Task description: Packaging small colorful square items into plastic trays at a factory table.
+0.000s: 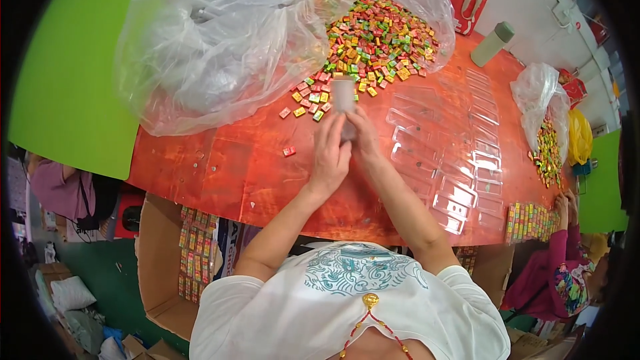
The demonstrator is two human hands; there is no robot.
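My left hand (pixel 329 155) and my right hand (pixel 363 135) come together over the middle of the red table (pixel 267 173). Between them they grip a pale grey oblong piece (pixel 343 96), blurred, which points away from me; its exact kind cannot be made out. Both hands have their fingers closed around its near end. Just beyond it, small red, yellow and green wrapped pieces (pixel 380 37) spill in a heap from a large clear plastic bag (pixel 213 47). One red piece (pixel 289 151) lies alone to the left of my left hand.
Clear plastic trays (pixel 417 133) lie in rows to the right. Behind stand a green bottle (pixel 492 44) and a red bag (pixel 469 4). At far right a co-worker's hands (pixel 567 208) touch packed rows (pixel 531 222). A cardboard box (pixel 158 260) sits below the table's left edge.
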